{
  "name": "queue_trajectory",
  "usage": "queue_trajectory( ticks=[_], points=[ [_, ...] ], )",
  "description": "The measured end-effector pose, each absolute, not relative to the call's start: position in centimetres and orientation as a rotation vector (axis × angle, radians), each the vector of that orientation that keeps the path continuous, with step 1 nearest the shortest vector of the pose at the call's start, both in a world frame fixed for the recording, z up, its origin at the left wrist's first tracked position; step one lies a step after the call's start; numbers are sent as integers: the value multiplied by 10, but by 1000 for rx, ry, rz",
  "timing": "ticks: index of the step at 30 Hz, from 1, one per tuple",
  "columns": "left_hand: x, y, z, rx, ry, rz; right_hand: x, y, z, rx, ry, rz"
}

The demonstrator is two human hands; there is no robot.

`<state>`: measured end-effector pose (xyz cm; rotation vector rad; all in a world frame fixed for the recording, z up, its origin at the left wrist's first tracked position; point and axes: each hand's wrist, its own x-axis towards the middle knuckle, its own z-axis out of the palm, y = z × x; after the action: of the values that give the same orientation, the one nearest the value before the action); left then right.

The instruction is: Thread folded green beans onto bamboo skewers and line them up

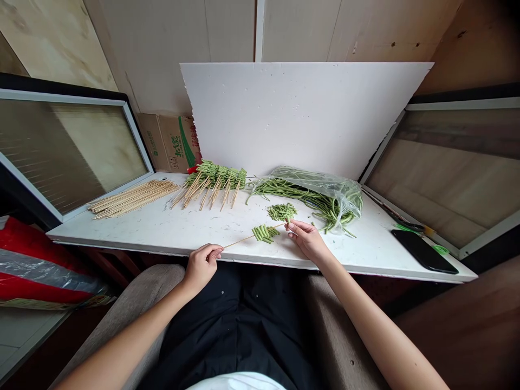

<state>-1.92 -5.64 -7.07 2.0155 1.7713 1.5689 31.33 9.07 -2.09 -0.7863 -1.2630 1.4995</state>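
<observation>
My left hand (203, 261) pinches the lower left end of a thin wooden skewer (239, 242) near the table's front edge. Several short green bean pieces (265, 233) are threaded side by side along the skewer. At its other end, my right hand (305, 237) holds a small green bean piece (288, 220) between closed fingertips, at the skewer's tip. Just behind lies a small pile of cut bean pieces (281, 211). Long green beans (300, 190), partly inside a clear plastic bag (345, 196), are farther back.
Filled skewers (217, 179) are stacked at the back left, beside bare skewers (132, 198). On the white table's (195, 233) right are a black phone (422, 250) and scissors (406, 223). A white board (300, 114) and a cardboard box (166, 142) stand behind.
</observation>
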Motion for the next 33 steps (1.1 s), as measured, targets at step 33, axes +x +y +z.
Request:
queue_trajectory(
  ticks=[33],
  points=[
    [-19,-56,-72,2017,1778,1581,307,90,-25,-777,-1296,1271]
  ],
)
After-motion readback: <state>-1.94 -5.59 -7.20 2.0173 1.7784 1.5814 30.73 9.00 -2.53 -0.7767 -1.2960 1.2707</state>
